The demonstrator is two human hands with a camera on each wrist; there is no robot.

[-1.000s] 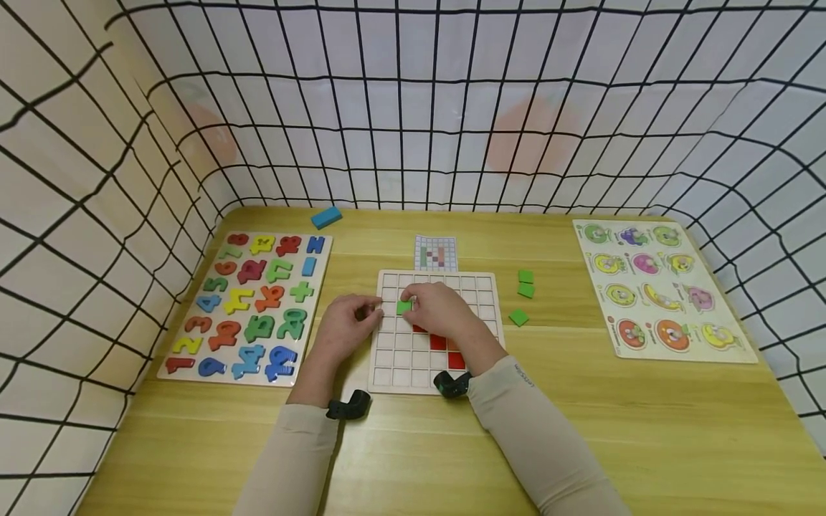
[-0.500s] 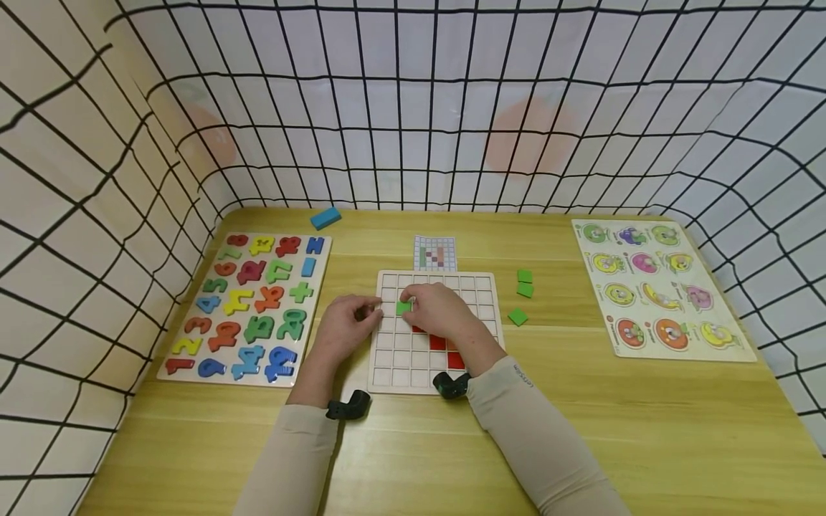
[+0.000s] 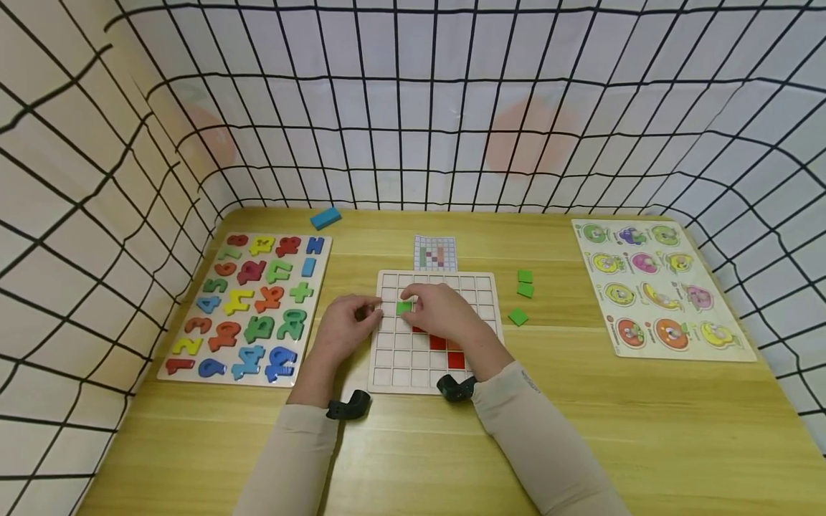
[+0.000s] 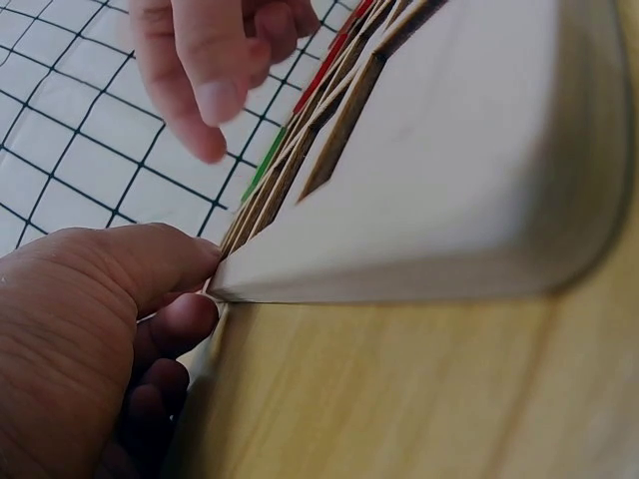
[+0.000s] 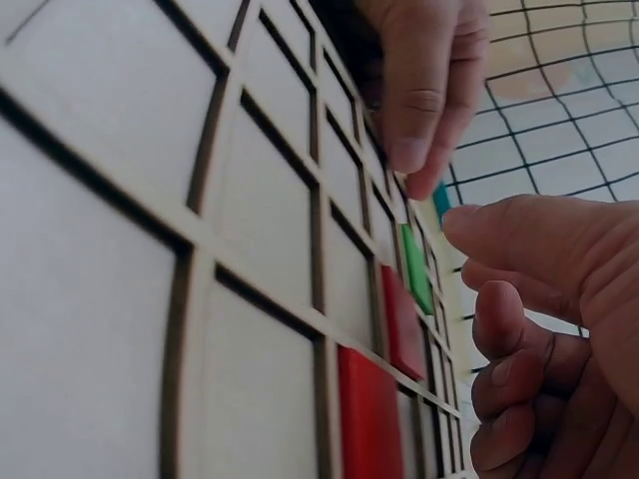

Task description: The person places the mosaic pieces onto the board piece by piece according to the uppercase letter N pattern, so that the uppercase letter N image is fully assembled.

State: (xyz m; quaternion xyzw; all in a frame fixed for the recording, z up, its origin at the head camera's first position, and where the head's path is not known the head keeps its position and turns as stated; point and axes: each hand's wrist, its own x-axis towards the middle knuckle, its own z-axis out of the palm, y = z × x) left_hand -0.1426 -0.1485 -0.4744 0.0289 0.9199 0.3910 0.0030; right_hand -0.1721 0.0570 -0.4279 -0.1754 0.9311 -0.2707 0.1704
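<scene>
A wooden grid board [image 3: 392, 375] lies in the middle of the table. My left hand [image 3: 344, 328] holds its left edge, thumb and curled fingers right at the rim in the left wrist view. Over the board is my right hand [image 3: 442, 312], thumb and index finger apart with nothing between them. Beside those fingertips, a green square tile [image 3: 404, 307] sits in a cell. From there red tiles [image 3: 456, 360] run diagonally toward the front right; the right hand partly covers one. In the right wrist view the green tile [image 5: 416, 269] rests beyond the red tiles [image 5: 369, 414].
Loose green tiles [image 3: 518, 317] lie right of the board. A small printed pattern card [image 3: 435, 253] touches its far edge. At the left is a number puzzle [image 3: 245, 308], with a blue block [image 3: 325, 218] behind it. A fruit puzzle [image 3: 665, 290] lies right; black mesh [image 3: 439, 129] surrounds the table.
The right hand has let go of the green tile and drawn back slightly to the right. The tile stays in its cell. My left hand has not moved from the board's edge.
</scene>
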